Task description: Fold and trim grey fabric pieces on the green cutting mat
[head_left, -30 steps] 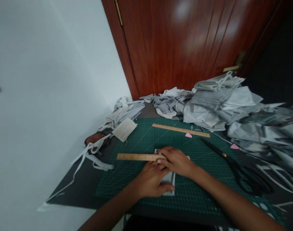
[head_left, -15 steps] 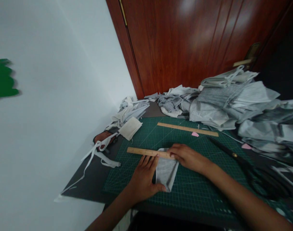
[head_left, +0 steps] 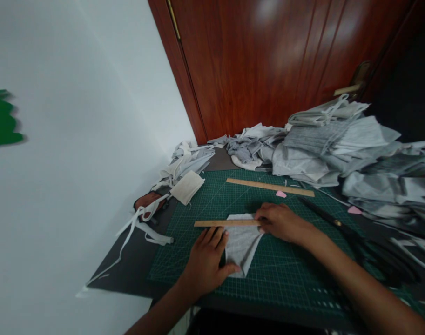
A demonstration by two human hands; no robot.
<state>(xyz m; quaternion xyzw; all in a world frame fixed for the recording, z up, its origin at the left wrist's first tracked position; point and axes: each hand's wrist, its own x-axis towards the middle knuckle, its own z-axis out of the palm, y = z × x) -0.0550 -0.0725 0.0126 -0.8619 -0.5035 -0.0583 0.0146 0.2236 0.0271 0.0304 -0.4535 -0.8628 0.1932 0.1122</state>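
Cloth [head_left: 240, 239] is spread on the green mat [head_left: 275, 265], ruler [head_left: 229, 223] already laid across its top — one end held by the right hand [head_left: 280, 222], left hand [head_left: 205, 260] placed with thumb splayed wide — no marking discernible.

No text can be read; marks on the held wooden ruler [head_left: 229, 223] are too small.

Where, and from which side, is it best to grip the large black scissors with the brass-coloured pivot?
Grip the black scissors probably by their looped handles, coming from the person's right side: they lie flat, handles towards that side and nearer the body, while the pointed blades reach away to the left. The right hand is closer.
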